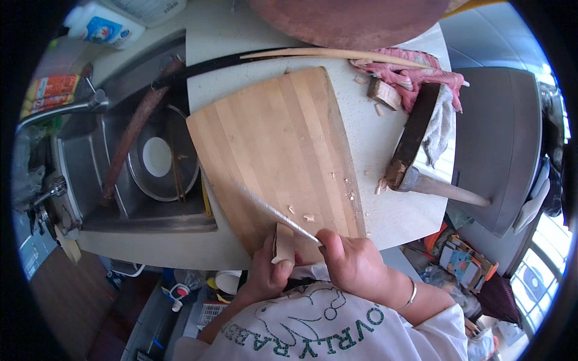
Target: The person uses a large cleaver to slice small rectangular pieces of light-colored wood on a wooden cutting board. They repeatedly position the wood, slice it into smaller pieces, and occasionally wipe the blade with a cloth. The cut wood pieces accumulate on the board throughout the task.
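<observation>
My left hand (269, 274) holds a small wood block (283, 243) upright at the near edge of a striped wooden cutting board (271, 135). In my right hand (350, 261) is a thin-bladed tool, seems a knife (280, 214), seen nearly edge-on; its handle is hidden in my fist. The blade slants up and left over the board, beyond the block. Whether it touches the block I cannot tell. Wood shavings (309, 217) lie on the board near the blade, and smaller chips are scattered along its right side.
Right of the board lie a hatchet-like tool with a wooden handle (447, 189), another wood block (384, 94) and a pink cloth (417, 67). Long wooden chopsticks (316, 53) lie behind the board. At left is a steel sink (149, 224) with a pan lid inside.
</observation>
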Motion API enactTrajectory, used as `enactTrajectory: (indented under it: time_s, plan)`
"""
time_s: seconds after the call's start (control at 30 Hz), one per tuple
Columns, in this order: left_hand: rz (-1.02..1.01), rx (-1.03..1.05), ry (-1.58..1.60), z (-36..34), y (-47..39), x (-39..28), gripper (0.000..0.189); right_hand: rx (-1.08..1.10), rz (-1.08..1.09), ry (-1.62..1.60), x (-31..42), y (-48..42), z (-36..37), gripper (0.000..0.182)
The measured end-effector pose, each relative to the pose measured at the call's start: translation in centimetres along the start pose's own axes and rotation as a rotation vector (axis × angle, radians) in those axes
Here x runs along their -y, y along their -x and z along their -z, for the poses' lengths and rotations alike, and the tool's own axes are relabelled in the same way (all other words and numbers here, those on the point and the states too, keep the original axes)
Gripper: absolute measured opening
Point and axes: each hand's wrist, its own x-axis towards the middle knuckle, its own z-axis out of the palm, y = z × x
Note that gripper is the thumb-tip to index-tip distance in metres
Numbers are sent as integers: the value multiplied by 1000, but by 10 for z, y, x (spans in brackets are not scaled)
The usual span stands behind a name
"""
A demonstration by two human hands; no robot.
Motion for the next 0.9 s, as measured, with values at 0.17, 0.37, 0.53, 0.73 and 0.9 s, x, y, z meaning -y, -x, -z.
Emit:
enactTrajectory:
  time_s: [0.17, 0.37, 0.53, 0.73, 0.9]
  plan:
    - [133, 22, -245, 14, 16, 42, 36, -134, 215, 140, 16, 29, 12, 22]
    - [-21, 186, -542, 20, 6, 42, 48, -92, 200, 156, 17, 37, 9, 20]
    - [-159, 159, -552, 21, 10, 54, 45, 14, 154, 131, 24, 33, 17, 23]
    - [-226, -81, -317, -1, -12, 2, 34, 164, 42, 93, 10, 2, 6, 13]
    - [-229, -81, -284, -1, -10, -2, 37, 106, 112, 30, 0, -1, 4, 16]
